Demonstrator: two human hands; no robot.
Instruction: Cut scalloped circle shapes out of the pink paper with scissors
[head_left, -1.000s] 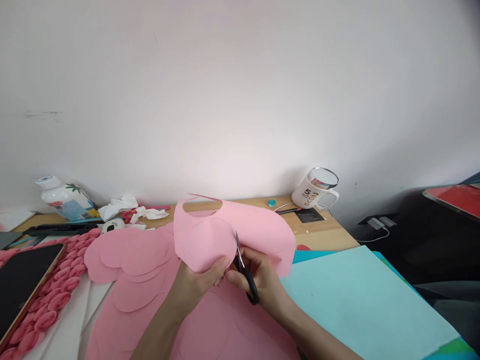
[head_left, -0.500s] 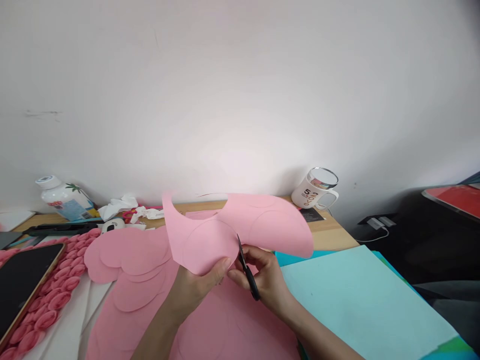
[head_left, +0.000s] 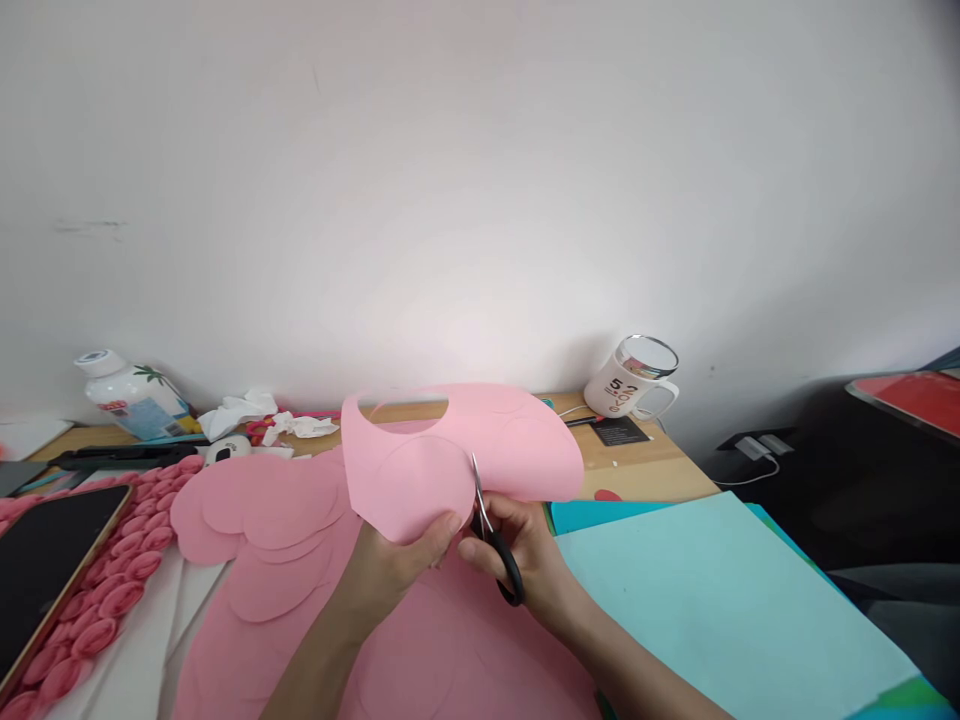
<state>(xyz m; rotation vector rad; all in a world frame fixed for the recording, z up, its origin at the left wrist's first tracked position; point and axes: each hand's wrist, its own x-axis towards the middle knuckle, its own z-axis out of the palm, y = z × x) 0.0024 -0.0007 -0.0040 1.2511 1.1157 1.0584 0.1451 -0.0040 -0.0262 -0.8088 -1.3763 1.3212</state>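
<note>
One pink sheet [head_left: 499, 412], partly cut, is held up over more pink paper [head_left: 480, 650] on the desk [head_left: 667, 468]. Left hand [head_left: 396, 565] pinches its near edge, thumb on top, other fingers mostly hidden underneath. Right hand [head_left: 529, 555] is curled round the scissors [head_left: 512, 580], blades slightly apart at the right side of a drawn circle [head_left: 427, 480]. A round chunk is already missing from the sheet, and a bunch of loose circles [head_left: 285, 500] sits off to the left. So this circle looks part cut, I'd say, with a fainter outline [head_left: 529, 440] left further right; can't tell how many others remain.
</note>
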